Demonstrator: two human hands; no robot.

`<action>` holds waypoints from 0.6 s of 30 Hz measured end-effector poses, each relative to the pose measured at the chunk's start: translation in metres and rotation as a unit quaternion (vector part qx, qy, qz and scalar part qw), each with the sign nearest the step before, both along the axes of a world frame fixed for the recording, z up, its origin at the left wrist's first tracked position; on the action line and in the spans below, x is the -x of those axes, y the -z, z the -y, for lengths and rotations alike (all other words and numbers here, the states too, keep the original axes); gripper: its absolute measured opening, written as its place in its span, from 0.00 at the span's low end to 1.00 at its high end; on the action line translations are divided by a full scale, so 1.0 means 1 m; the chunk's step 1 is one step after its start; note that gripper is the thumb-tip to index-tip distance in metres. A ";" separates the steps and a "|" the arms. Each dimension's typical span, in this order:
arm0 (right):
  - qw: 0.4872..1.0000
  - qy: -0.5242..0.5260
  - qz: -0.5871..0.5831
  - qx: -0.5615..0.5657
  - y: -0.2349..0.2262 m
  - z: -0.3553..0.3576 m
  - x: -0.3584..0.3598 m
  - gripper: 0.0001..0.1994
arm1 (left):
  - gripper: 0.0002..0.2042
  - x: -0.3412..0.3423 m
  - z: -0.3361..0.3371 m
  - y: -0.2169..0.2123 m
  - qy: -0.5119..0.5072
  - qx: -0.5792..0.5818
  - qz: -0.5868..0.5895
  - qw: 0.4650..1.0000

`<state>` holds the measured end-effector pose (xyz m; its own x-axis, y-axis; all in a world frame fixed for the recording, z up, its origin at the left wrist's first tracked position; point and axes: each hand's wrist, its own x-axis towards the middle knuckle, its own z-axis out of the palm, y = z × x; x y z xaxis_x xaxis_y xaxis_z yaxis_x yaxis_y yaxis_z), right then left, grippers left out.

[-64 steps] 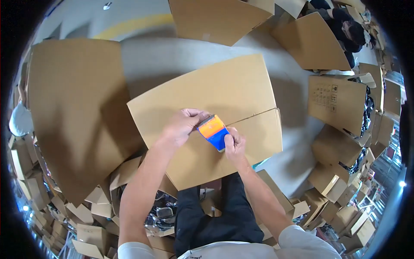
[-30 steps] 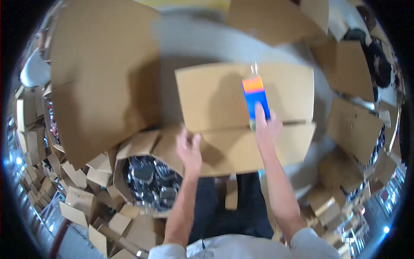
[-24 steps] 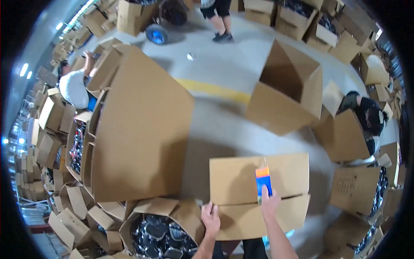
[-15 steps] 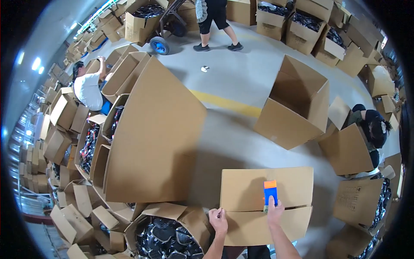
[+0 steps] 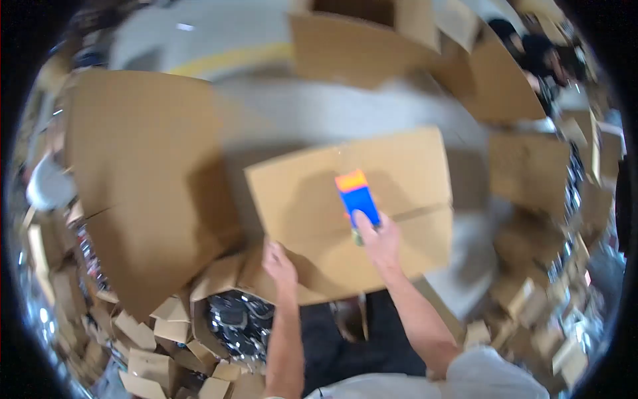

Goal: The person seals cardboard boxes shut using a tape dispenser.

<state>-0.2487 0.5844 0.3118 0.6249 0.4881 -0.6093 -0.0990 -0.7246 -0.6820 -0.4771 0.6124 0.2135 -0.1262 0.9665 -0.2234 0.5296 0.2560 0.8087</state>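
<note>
Brown carton, more cartons around

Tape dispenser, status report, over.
Right hand grips tape dispenser on the box seam. Left hand presses box's near edge. Seam ahead unobstructed.

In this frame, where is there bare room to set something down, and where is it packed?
Free: the cardboard box top left of the blue-and-orange tool in the right hand, and the grey floor between that box and the open box beyond it. Crowded: small boxes at lower left beside the left hand, and stacked boxes along the right.
</note>
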 end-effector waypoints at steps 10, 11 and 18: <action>0.969 -0.073 0.003 0.235 -0.011 0.333 0.060 0.18 | 0.21 -0.017 0.017 0.007 -0.059 0.044 -0.005 0.997; 0.966 -0.083 0.028 0.244 0.005 0.335 0.063 0.18 | 0.21 -0.013 0.014 0.010 -0.065 0.042 -0.012 0.997; 0.964 -0.191 0.060 0.172 0.118 0.252 0.046 0.26 | 0.20 -0.028 0.020 0.019 -0.060 0.011 0.011 0.998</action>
